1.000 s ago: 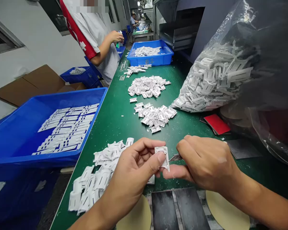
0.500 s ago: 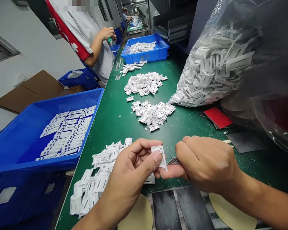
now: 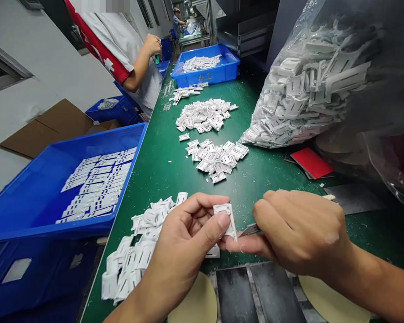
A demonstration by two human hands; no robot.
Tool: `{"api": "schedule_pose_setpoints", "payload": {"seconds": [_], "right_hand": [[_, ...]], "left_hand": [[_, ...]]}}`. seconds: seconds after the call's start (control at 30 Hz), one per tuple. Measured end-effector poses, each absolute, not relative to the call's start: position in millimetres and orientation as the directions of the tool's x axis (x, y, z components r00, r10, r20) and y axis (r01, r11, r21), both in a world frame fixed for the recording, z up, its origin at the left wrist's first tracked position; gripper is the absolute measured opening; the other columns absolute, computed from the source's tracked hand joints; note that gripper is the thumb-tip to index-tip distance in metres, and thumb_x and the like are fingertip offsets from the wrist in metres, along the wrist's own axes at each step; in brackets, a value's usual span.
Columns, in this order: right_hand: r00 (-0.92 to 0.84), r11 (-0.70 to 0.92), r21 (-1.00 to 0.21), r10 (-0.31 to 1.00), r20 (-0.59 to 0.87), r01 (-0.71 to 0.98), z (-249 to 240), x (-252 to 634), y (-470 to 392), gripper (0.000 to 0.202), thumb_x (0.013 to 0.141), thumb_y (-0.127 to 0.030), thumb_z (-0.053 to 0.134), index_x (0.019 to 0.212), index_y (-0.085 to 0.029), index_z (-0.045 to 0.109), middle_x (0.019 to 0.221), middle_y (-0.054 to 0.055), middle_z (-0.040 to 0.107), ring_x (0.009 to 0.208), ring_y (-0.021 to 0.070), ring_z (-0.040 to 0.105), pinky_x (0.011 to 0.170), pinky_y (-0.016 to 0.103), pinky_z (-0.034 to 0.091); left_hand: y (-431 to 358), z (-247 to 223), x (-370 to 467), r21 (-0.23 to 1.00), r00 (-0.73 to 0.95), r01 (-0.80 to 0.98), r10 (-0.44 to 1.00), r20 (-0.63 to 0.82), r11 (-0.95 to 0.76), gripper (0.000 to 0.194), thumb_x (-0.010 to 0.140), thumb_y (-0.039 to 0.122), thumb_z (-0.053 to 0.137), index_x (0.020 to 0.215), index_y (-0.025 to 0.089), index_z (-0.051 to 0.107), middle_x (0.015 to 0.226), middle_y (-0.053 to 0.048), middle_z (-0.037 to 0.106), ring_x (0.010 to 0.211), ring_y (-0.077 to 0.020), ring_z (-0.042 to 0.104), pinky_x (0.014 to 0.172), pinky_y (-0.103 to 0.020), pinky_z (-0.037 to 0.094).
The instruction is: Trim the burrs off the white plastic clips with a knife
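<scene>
Between thumb and fingers my left hand (image 3: pixel 185 246) pinches a small white plastic part (image 3: pixel 226 220), held tilted above the green table. My right hand (image 3: pixel 299 224) is closed around a knife, its grey blade (image 3: pixel 249 230) pointing left at the lower edge of the part. Most of the knife's handle is hidden in the fist. A fingertip of my right hand lies just under the part's lower corner. A heap of white plastic parts (image 3: pixel 144 242) lies left of my left hand, partly covered by it. Ahead of my hands is a pile of smaller white parts (image 3: pixel 218 159).
A clear bag (image 3: pixel 289 103) full of white parts leans at the right. The blue bin (image 3: pixel 30 179) at the left holds rows of parts. Dark plates (image 3: pixel 237 294) lie at the front edge. Beyond another pile (image 3: pixel 204 114) stands a blue tray (image 3: pixel 208 78), near a co-worker (image 3: pixel 134 67).
My right hand has moved a little to the right, drawing the blade slightly away from the part. The left hand keeps its pinch. The whole view has shifted slightly.
</scene>
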State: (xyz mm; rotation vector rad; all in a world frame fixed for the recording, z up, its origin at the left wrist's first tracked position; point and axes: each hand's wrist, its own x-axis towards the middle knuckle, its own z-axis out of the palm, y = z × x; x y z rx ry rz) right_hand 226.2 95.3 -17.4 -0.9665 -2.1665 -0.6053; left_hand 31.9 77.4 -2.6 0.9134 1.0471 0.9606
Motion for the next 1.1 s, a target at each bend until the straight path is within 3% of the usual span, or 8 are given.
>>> {"api": "schedule_pose_setpoints", "payload": {"seconds": [0.23, 0.63, 0.87, 0.97, 1.1], "right_hand": [[-0.465, 0.573, 0.129, 0.490, 0.738, 0.809, -19.6, 224.5, 96.9, 0.054, 0.102, -0.059, 0.033, 0.060, -0.026, 0.041, 0.050, -0.002, 0.037, 0.048, 0.0186, 0.027, 0.051, 0.035, 0.017], [-0.483, 0.603, 0.127, 0.478, 0.734, 0.788, -21.1, 226.4, 95.6, 0.047, 0.101, -0.052, 0.042, 0.063, -0.026, 0.039, 0.051, -0.004, 0.035, 0.049, 0.0183, 0.026, 0.051, 0.035, 0.016], [-0.503, 0.648, 0.120, 0.447, 0.739, 0.752, -21.8, 227.5, 95.6, 0.051, 0.096, -0.062, 0.045, 0.062, -0.025, 0.042, 0.050, -0.004, 0.038, 0.048, 0.0160, 0.028, 0.051, 0.035, 0.018], [-0.489, 0.707, 0.001, 0.488, 0.723, 0.707, -24.6, 226.7, 95.8, 0.053, 0.094, -0.065, 0.046, 0.061, -0.024, 0.045, 0.049, -0.004, 0.039, 0.046, 0.0145, 0.031, 0.051, 0.035, 0.019], [-0.496, 0.759, -0.366, 0.637, 0.590, 0.538, -23.5, 224.3, 94.3, 0.050, 0.096, -0.062, 0.049, 0.073, -0.019, 0.057, 0.056, -0.005, 0.051, 0.048, 0.0106, 0.045, 0.051, 0.031, 0.027]], "left_hand": [[76.1, -1.4, 33.1, 0.913, 0.204, -0.201, 0.927, -0.314, 0.354, 0.011, 0.087, 0.027, 0.076, 0.098, 0.026, 0.074, 0.074, 0.004, 0.064, 0.064, -0.0038, 0.064, 0.062, -0.009, 0.050], [78.8, 3.2, 34.7, 0.907, 0.155, -0.146, 0.915, -0.373, 0.395, 0.019, 0.082, 0.033, 0.081, 0.097, 0.024, 0.073, 0.072, 0.003, 0.067, 0.064, -0.0072, 0.067, 0.063, -0.013, 0.052], [77.6, 2.7, 35.6, 0.904, 0.124, -0.152, 0.915, -0.384, 0.400, 0.019, 0.081, 0.031, 0.081, 0.096, 0.024, 0.072, 0.073, 0.003, 0.066, 0.067, -0.0072, 0.065, 0.064, -0.013, 0.051], [76.4, 0.0, 35.8, 0.916, 0.101, -0.157, 0.929, -0.356, 0.369, 0.019, 0.082, 0.031, 0.080, 0.096, 0.023, 0.071, 0.074, 0.003, 0.065, 0.063, -0.0075, 0.064, 0.061, -0.014, 0.051], [76.2, -2.6, 34.6, 0.934, 0.084, -0.165, 0.948, -0.306, 0.316, 0.016, 0.085, 0.030, 0.078, 0.096, 0.022, 0.069, 0.077, 0.003, 0.064, 0.063, -0.0066, 0.062, 0.061, -0.014, 0.051]]}}
